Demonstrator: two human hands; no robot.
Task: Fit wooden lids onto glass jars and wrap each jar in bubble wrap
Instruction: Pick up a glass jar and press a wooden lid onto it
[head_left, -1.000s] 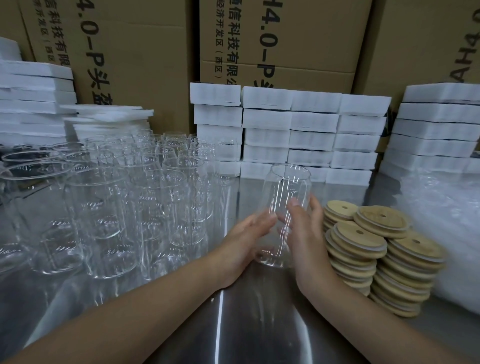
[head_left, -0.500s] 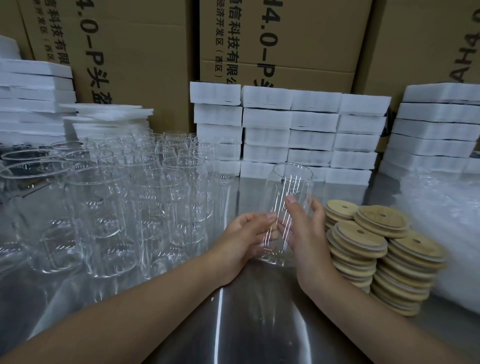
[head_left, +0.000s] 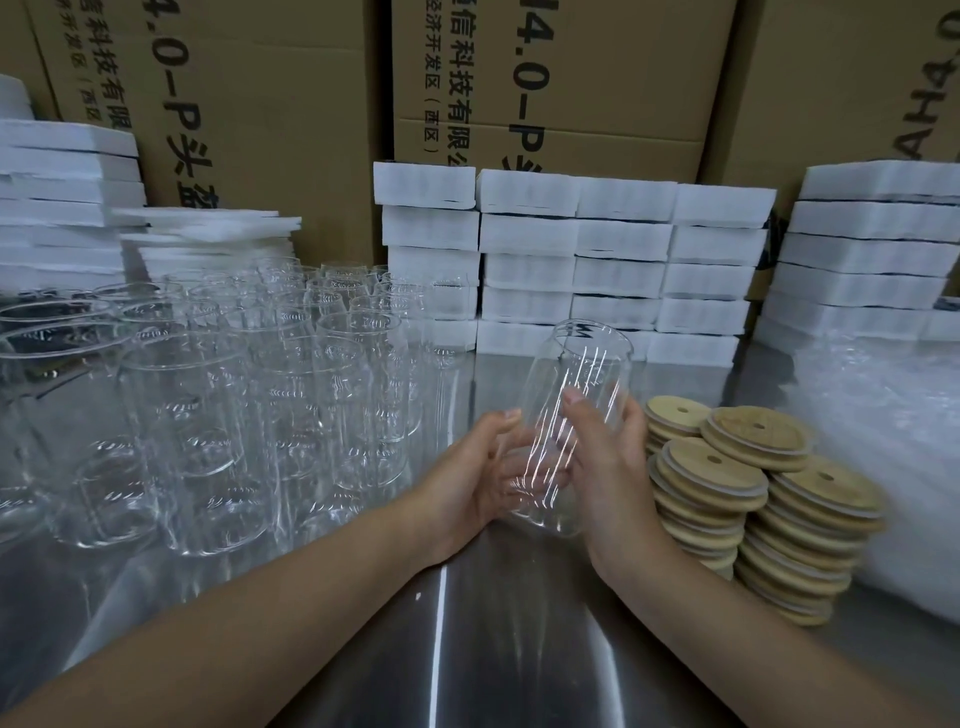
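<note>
Glass jar sits between both hands over the steel table, tilted, mouth up and leaning right; empty, no lid on it; cannot tell if its base touches the table. Left hand cups the lower left side, fingers curled round the glass; right hand grips the right side, thumb across the front. Wooden lids are stacked just beside the right hand; bubble wrap lies further right. Group of jars stands upright at left, all empty, unlidded.

left hand and right hand are holding one glass jar; four wooden lid stacks and dozens of empty jars are standing.
</note>
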